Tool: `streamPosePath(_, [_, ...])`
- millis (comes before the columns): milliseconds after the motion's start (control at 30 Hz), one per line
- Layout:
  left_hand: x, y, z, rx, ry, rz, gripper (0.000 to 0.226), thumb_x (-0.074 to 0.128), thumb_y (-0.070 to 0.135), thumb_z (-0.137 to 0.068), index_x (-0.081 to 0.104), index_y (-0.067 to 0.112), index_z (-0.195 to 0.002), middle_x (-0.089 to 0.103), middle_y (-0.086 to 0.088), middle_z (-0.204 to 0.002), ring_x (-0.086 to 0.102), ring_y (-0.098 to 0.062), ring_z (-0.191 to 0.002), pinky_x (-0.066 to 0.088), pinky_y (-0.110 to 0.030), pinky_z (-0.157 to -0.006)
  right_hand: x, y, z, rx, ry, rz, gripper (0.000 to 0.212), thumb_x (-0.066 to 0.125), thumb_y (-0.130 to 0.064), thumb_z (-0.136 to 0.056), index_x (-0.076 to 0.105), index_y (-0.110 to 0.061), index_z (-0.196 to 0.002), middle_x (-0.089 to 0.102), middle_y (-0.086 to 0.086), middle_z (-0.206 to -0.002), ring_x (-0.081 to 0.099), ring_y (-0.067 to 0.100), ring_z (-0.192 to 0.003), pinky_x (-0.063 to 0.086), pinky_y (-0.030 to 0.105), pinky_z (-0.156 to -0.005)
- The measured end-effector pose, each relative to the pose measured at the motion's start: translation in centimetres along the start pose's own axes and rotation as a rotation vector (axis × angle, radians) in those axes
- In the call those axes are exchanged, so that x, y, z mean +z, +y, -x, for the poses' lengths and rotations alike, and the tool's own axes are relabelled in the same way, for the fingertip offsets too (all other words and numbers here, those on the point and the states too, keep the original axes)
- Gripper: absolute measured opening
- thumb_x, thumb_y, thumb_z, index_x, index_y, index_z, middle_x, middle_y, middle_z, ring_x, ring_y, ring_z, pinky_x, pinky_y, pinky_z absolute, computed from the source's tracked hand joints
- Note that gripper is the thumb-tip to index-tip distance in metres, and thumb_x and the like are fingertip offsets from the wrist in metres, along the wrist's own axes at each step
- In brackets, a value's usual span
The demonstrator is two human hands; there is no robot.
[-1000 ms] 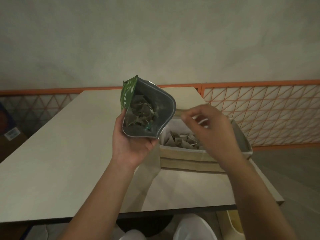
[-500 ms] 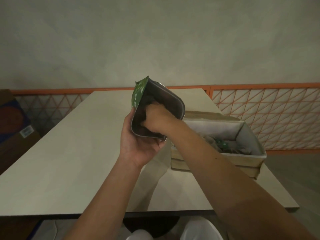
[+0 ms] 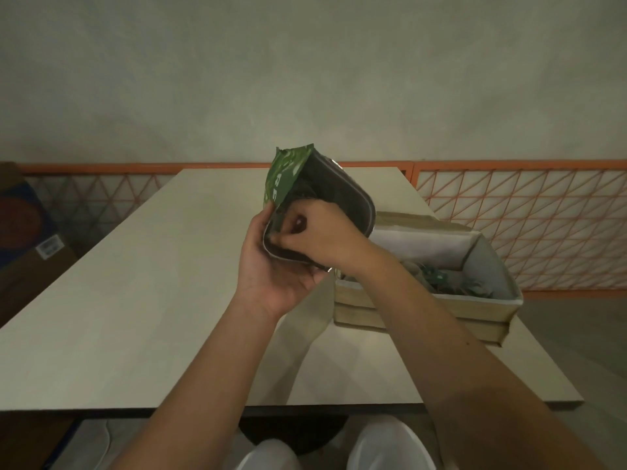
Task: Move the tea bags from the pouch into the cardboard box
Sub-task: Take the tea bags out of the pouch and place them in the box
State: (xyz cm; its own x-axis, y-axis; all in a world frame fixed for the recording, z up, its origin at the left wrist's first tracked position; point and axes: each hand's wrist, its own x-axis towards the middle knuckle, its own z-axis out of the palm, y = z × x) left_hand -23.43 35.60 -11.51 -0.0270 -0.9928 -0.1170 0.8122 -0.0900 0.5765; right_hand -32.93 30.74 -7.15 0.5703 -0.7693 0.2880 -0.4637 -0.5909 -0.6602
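A green pouch [image 3: 286, 174] with a dark foil inside is held up above the table, its mouth open toward me. My left hand [image 3: 271, 269] grips it from below and the left side. My right hand [image 3: 322, 232] reaches into the mouth with its fingers curled; what they hold is hidden inside. The cardboard box [image 3: 488, 266], lined in white, sits on the table to the right. Several tea bags [image 3: 451, 283] with green tags lie in it, partly hidden by my right forearm.
The pale table [image 3: 152, 283] stretches left and away from me. An orange lattice railing [image 3: 526, 215] runs behind it. A brown carton [image 3: 23, 232] stands at the far left. My knees show below the table's near edge.
My right hand went from over the box into the pouch, and its fingers have since curled at the near rim. The pouch's mouth turned a little more toward me.
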Motion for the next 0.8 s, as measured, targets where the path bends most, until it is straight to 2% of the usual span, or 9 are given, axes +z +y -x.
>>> streamPosePath(67, [0.0,-0.2,-0.1,0.000,-0.006,0.001,0.056,0.054,0.057,-0.093,0.074,0.016,-0.124,0.061,-0.013,-0.143,0.059,-0.028,-0.131,0.050,-0.038,-0.102,-0.7,0.2,0.8,-0.011,0.100,-0.048,0.022,0.076,-0.022,-0.080,0.054,-0.024,-0.081,0.060,-0.010,-0.080,0.054,0.002,-0.070,0.037,0.014,-0.057])
streamPosePath(167, [0.2,-0.4,-0.3,0.008,-0.026,0.009,0.055,0.052,0.058,-0.094,0.077,0.015,-0.116,0.067,-0.014,-0.132,0.066,-0.028,-0.114,0.057,-0.035,-0.089,-2.4,0.5,2.4,-0.053,0.253,-0.163,0.029,0.077,-0.019,-0.080,0.056,-0.026,-0.098,0.064,-0.003,-0.095,0.061,0.010,-0.086,0.051,0.023,-0.067])
streamPosePath(200, [0.2,-0.4,-0.3,0.011,-0.035,0.012,0.055,0.051,0.059,-0.095,0.077,0.015,-0.117,0.067,-0.014,-0.131,0.067,-0.028,-0.111,0.057,-0.035,-0.088,-3.1,0.6,3.1,-0.064,0.289,-0.197,0.031,0.076,-0.018,-0.081,0.058,-0.026,-0.105,0.064,-0.003,-0.094,0.062,0.009,-0.087,0.052,0.022,-0.069])
streamPosePath(267, [0.3,-0.5,-0.4,0.013,-0.047,0.008,0.057,0.051,0.060,-0.094,0.076,0.015,-0.120,0.066,-0.015,-0.134,0.065,-0.031,-0.114,0.056,-0.036,-0.089,-4.5,0.8,4.7,-0.072,0.344,-0.253,0.036,0.073,-0.017,-0.085,0.061,-0.025,-0.118,0.063,-0.008,-0.092,0.060,-0.003,-0.085,0.047,0.010,-0.068])
streamPosePath(333, [0.2,-0.6,-0.5,0.014,-0.048,0.001,0.058,0.052,0.061,-0.091,0.075,0.016,-0.121,0.062,-0.017,-0.140,0.061,-0.033,-0.119,0.055,-0.036,-0.088,-5.6,1.6,6.2,-0.069,0.417,-0.252,0.029,0.070,-0.019,-0.088,0.066,-0.025,-0.115,0.064,-0.015,-0.092,0.056,-0.009,-0.084,0.043,0.005,-0.070])
streamPosePath(467, [0.3,-1.1,-0.6,0.004,-0.059,0.027,0.063,0.054,0.061,-0.091,0.065,0.018,-0.135,0.062,-0.017,-0.139,0.063,-0.033,-0.113,0.061,-0.035,-0.077,-6.4,4.2,8.0,0.024,0.533,-0.297,0.007,0.071,-0.023,-0.086,0.067,-0.021,-0.093,0.069,-0.009,-0.087,0.064,0.006,-0.074,0.053,0.017,-0.066])
streamPosePath(600, [0.5,-1.4,-0.5,-0.001,-0.058,0.038,0.058,0.056,0.059,-0.090,0.073,0.016,-0.124,0.068,-0.018,-0.128,0.069,-0.034,-0.103,0.061,-0.036,-0.072,-6.1,7.0,8.4,0.218,0.446,-0.133,0.016,0.072,-0.020,-0.086,0.058,-0.024,-0.080,0.064,-0.005,-0.081,0.059,0.006,-0.069,0.044,0.012,-0.054])
streamPosePath(733, [0.5,-1.4,-0.4,-0.003,-0.055,0.046,0.056,0.057,0.059,-0.089,0.078,0.014,-0.114,0.068,-0.018,-0.128,0.068,-0.034,-0.105,0.062,-0.037,-0.072,-5.1,8.2,8.5,0.328,0.335,-0.100,0.009,0.067,-0.030,-0.089,0.061,-0.024,-0.091,0.065,-0.008,-0.091,0.061,0.005,-0.081,0.041,0.014,-0.061])
streamPosePath(800, [0.4,-1.4,-0.3,-0.007,-0.060,0.053,0.056,0.057,0.058,-0.088,0.077,0.014,-0.116,0.067,-0.019,-0.129,0.067,-0.035,-0.106,0.062,-0.037,-0.072,-4.5,8.3,8.6,0.309,0.383,-0.002,0.017,0.064,-0.039,-0.090,0.064,-0.025,-0.099,0.064,-0.010,-0.099,0.057,0.007,-0.091,0.043,0.021,-0.069])
